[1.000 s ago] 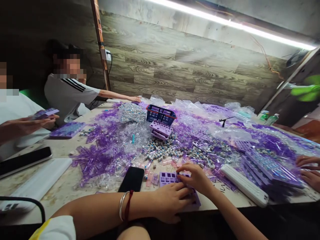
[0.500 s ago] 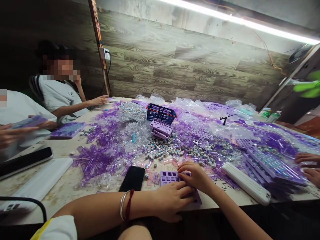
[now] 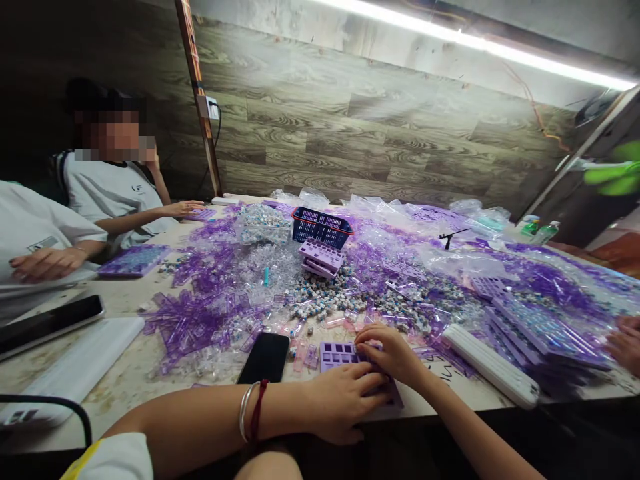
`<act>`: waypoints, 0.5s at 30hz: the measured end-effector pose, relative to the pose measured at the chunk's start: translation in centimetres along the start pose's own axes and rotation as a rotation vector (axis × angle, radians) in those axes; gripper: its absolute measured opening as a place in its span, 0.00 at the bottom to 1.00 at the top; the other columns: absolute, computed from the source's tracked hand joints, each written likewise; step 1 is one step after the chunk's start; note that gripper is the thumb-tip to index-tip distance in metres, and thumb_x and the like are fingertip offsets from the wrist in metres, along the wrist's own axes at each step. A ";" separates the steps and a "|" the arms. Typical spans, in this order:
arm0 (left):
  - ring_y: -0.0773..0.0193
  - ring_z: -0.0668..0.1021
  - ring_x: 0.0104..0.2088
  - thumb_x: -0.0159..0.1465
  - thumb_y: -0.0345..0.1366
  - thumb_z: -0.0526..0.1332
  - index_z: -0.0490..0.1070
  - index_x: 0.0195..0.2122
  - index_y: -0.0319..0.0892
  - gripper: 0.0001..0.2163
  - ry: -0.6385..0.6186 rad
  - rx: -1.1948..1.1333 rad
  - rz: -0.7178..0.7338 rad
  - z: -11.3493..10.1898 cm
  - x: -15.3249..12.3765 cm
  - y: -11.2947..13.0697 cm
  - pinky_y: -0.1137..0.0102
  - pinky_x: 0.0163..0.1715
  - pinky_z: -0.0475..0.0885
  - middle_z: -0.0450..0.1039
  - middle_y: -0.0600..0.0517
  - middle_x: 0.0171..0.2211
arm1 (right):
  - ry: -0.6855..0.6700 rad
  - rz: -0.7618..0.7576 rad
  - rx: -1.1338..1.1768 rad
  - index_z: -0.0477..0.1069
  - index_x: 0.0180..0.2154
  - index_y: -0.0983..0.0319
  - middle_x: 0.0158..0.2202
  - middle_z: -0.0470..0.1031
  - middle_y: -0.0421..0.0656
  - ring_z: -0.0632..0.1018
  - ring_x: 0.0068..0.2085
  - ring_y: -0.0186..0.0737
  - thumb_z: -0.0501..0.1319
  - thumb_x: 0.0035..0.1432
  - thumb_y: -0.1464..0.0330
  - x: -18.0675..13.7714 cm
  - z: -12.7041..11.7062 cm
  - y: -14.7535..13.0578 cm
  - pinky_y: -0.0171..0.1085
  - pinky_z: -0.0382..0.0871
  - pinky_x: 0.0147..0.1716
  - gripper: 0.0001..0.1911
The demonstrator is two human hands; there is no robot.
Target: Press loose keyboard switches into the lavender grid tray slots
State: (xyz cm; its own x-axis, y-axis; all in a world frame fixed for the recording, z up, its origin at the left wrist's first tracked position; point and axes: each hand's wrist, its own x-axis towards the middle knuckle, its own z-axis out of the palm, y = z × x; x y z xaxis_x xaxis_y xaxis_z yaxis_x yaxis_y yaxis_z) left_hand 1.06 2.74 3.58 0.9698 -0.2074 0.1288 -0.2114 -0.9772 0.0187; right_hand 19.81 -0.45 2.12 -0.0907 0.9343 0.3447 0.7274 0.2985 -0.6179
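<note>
At the near table edge lies a light purple plastic tray (image 3: 330,355) with rows of square holes, partly covered by both my hands. My left hand (image 3: 343,403) rests across its near part, fingers apart and reaching over the tray, thumb off its near edge. Over the tray's far right part is my right hand (image 3: 387,350), its fingers bent and drawn together; whatever is between the fingertips is hidden. Just beyond are small pink and clear plastic pieces (image 3: 300,357) and a heap of white-and-blue switch-like parts (image 3: 320,300). A black phone (image 3: 265,358) lies left of the tray.
Purple clear pieces (image 3: 200,320) are heaped at left-centre. A dark blue basket (image 3: 323,230) stands behind stacked purple trays (image 3: 321,257). White power strips lie left (image 3: 80,367) and right (image 3: 493,367). Filled trays (image 3: 550,333) are piled right. Co-workers sit left; another's hand (image 3: 625,340) shows right.
The nearest co-worker at left no longer shows a purple tray in hand; that hand is now lower against the shirt. The hands at the right edge shifted. My hands barely moved.
</note>
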 end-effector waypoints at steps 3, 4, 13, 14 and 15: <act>0.52 0.63 0.56 0.56 0.42 0.62 0.59 0.57 0.32 0.30 0.004 0.000 -0.003 0.1 0.0 0.0 0.63 0.59 0.56 0.59 0.40 0.57 | -0.010 0.023 -0.012 0.76 0.28 0.60 0.31 0.78 0.43 0.77 0.36 0.41 0.61 0.52 0.75 0.0 0.0 -0.1 0.38 0.70 0.40 0.07; 0.52 0.63 0.56 0.56 0.42 0.62 0.59 0.57 0.33 0.30 0.005 -0.004 -0.006 0.2 0.0 0.1 0.63 0.59 0.56 0.59 0.40 0.57 | -0.016 0.030 -0.023 0.76 0.28 0.60 0.31 0.78 0.43 0.77 0.36 0.41 0.61 0.52 0.75 0.1 0.0 -0.2 0.38 0.70 0.40 0.07; 0.51 0.63 0.57 0.57 0.42 0.61 0.58 0.58 0.33 0.30 -0.015 -0.033 -0.024 0.1 -0.1 0.0 0.63 0.59 0.56 0.57 0.40 0.58 | 0.029 0.044 -0.038 0.76 0.35 0.60 0.36 0.79 0.44 0.78 0.39 0.42 0.61 0.54 0.68 -0.1 -0.2 0.2 0.39 0.70 0.40 0.06; 0.50 0.63 0.57 0.57 0.42 0.61 0.57 0.58 0.33 0.31 -0.021 -0.031 -0.025 0.0 -0.1 0.0 0.63 0.59 0.57 0.57 0.41 0.59 | 0.062 0.057 -0.034 0.75 0.37 0.60 0.38 0.78 0.45 0.78 0.40 0.43 0.60 0.55 0.67 0.1 -0.3 0.7 0.39 0.71 0.40 0.08; 0.50 0.63 0.57 0.57 0.42 0.61 0.56 0.59 0.33 0.31 -0.024 -0.030 -0.026 0.0 -0.1 0.1 0.63 0.58 0.58 0.57 0.41 0.59 | 0.102 0.076 -0.041 0.74 0.39 0.61 0.39 0.78 0.45 0.78 0.41 0.43 0.59 0.57 0.67 0.4 -0.4 1.2 0.39 0.71 0.40 0.09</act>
State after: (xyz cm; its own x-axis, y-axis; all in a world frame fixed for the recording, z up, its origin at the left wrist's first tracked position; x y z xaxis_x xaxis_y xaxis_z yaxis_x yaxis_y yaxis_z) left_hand 0.95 2.68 3.62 0.9777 -0.1829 0.1036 -0.1889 -0.9807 0.0510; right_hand 20.90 0.22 1.79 0.0339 0.9286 0.3695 0.7568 0.2176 -0.6164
